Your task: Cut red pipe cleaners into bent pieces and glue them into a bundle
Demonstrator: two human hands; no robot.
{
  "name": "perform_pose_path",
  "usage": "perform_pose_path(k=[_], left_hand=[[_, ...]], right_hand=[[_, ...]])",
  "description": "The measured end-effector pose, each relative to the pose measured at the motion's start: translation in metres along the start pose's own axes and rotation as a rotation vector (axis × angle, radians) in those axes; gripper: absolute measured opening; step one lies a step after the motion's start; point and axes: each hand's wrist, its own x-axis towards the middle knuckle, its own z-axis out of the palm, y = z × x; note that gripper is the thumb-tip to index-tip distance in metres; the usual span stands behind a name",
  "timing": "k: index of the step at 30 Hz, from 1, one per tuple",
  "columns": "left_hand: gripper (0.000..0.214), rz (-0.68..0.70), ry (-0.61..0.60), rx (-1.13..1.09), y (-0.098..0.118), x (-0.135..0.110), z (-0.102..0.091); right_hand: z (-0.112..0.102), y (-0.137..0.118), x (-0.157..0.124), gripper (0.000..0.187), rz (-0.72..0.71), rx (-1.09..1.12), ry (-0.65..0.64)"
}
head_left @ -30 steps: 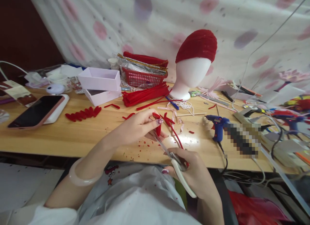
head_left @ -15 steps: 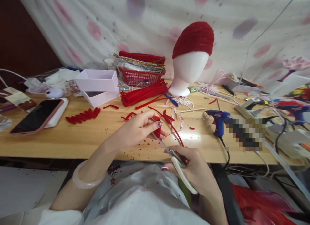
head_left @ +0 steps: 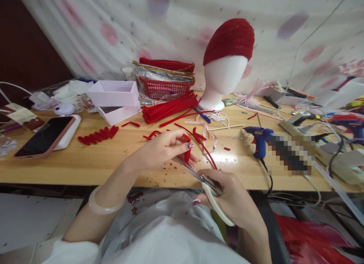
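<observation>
My left hand [head_left: 163, 148] pinches a small folded red pipe-cleaner piece [head_left: 187, 155] just above the wooden table [head_left: 85, 160]. White-handled scissors [head_left: 209, 188] are gripped in my right hand [head_left: 230, 199], and their blades point up-left to the red piece's lower end. A long red pipe cleaner [head_left: 206, 152] trails from my right hand across the table. Small red trimmings [head_left: 170, 167] are scattered under my hands.
A row of finished red pieces [head_left: 98, 135] lies left. A phone [head_left: 44, 136], pink boxes [head_left: 115, 93], a red basket [head_left: 166, 88], a red pipe-cleaner bundle [head_left: 169, 108], a foam head with red cap [head_left: 226, 63] and a blue glue gun [head_left: 260, 141] stand around.
Both hands keep their grips and hardly move. The scissors stay at the red piece. The view has shifted slightly.
</observation>
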Motion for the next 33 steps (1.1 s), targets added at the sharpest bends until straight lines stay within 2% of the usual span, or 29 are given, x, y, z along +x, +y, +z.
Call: perform_pose_path(k=[4,10,19,25,28,33], left_hand=[[0.021,0.017,-0.074,0.096,0.003,0.000,-0.001],[0.016,0.064,-0.064,0.266,0.006,0.002,-0.002],[0.017,0.063,-0.064,0.287,0.006,0.003,-0.001],[0.022,0.001,-0.096,0.145,0.004,0.004,-0.002],[0.026,0.015,-0.031,0.071,0.002,0.003,0.000],[0.032,0.119,0.157,-0.071,-0.005,-0.003,0.008]], right_hand=[[0.000,-0.002,-0.001,0.035,-0.024,-0.021,0.002],[0.000,-0.003,-0.002,0.035,-0.016,-0.023,0.006],[-0.002,-0.003,0.000,0.036,0.004,-0.014,0.010],[-0.002,-0.001,0.000,0.037,-0.011,-0.055,0.019],[0.000,0.001,0.000,0.037,-0.036,-0.066,0.027],[0.000,0.004,-0.001,0.039,-0.014,-0.003,0.029]])
